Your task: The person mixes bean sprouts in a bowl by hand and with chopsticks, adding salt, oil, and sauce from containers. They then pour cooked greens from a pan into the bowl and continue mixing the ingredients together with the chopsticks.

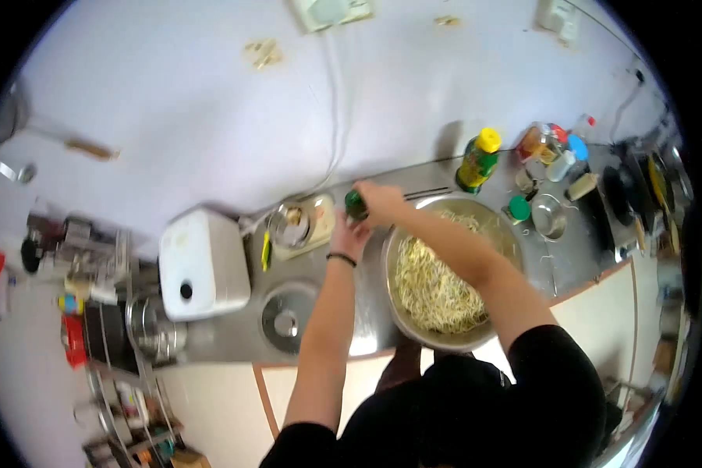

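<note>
My right hand (381,203) is wrapped around a small dark green container (356,204), close to the wall side of the counter. Just below it my left hand (351,234), with a dark band at the wrist, has its fingers curled against the container's lower end. Blur hides the container's label and exact kind. Under my right forearm stands a large metal basin (392,300), filled with pale noodle-like strands (437,292) that look like bean sprouts. A pair of dark chopsticks (427,193) lies behind the basin.
Left of my hands are a tray (324,214) with a glass bowl (290,225), a sink drain (287,321) and a white appliance (203,265). To the right stand a yellow-capped green bottle (476,161), a green-lidded jar (519,207), a metal bowl (550,217) and several condiment containers.
</note>
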Demonstrator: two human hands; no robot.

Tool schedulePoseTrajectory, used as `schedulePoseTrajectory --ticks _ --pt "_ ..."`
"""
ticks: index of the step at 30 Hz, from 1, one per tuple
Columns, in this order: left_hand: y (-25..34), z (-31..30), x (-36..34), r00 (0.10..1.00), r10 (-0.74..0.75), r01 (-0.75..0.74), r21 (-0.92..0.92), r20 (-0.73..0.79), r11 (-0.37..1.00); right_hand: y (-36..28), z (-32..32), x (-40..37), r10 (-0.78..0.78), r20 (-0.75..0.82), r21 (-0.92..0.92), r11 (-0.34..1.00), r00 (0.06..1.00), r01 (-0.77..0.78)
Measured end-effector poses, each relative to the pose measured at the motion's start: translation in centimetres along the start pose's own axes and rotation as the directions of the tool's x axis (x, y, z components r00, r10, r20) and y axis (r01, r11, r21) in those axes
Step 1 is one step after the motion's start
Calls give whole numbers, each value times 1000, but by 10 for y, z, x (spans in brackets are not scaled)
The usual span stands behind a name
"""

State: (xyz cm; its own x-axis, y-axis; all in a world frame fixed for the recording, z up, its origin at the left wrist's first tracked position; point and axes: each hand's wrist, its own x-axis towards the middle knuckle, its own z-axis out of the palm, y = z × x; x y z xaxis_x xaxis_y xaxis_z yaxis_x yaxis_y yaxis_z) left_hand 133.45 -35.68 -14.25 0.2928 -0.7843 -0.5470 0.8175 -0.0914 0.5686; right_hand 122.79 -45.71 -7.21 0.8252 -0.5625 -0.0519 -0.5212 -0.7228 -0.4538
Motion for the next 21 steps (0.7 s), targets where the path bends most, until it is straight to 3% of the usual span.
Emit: schedulePoseTrajectory --ticks 3,4,5,6,8,9,10,11,12,13,14,15,17,18,19,21 --pt "-15 -15 18 999 16 -22 -110 -51 994 17 31 25 -22 141 23 1000 990 19" --pt "-20 -31 30 1000 13 -11 -86 21 996 27 48 33 -50 162 20 999 986 47" --pt "-23 -38 41 999 -1 5 -88 44 996 32 51 34 -92 141 14 996 986 91" --pt "-25 -37 43 999 41 -43 -65 -31 997 30 44 30 -139 125 6 990 982 139" --pt "-24 -36 45 997 10 -18 -95 -83 995 39 28 21 -117 110 4 993 987 117" --pt "-26 -37 35 962 270 -257 460 39 850 52 16 20 -118 83 -100 987 990 126" --pt "-26 -39 24 864 410 -451 810 292 375 65 2 20 -122 57 -208 969 991 131" --pt "-22 -39 16 862 396 -465 805 316 369 63 -42 7 118 -67 -274 953 991 -132" --pt "-16 -40 10 912 401 -347 689 88 636 61 -93 -10 344 -203 -304 868 917 -393" --pt "-11 -40 4 936 323 -219 489 -138 844 88 -119 -21 389 -326 -313 816 862 -487" --pt "-8 -30 -1 926 176 -102 228 -334 968 114 -140 -34 421 -444 -307 758 791 -576" --pt "-11 -9 -10 935 172 -97 241 -310 966 133 -155 -42 436 -461 -298 744 773 -598" --pt "-28 39 -38 915 340 -311 155 -219 938 167 -166 -59 560 -175 -405 709 810 -578" --pt "-37 64 -48 921 335 -307 160 -198 938 177 -163 -65 573 -190 -398 698 798 -596" --pt "-46 93 -54 973 223 -214 139 -55 967 185 -157 -70 557 -276 -270 737 784 -619" --pt "-62 137 -41 975 -13 0 61 224 998 184 -157 -84 570 -394 -58 768 721 -638"
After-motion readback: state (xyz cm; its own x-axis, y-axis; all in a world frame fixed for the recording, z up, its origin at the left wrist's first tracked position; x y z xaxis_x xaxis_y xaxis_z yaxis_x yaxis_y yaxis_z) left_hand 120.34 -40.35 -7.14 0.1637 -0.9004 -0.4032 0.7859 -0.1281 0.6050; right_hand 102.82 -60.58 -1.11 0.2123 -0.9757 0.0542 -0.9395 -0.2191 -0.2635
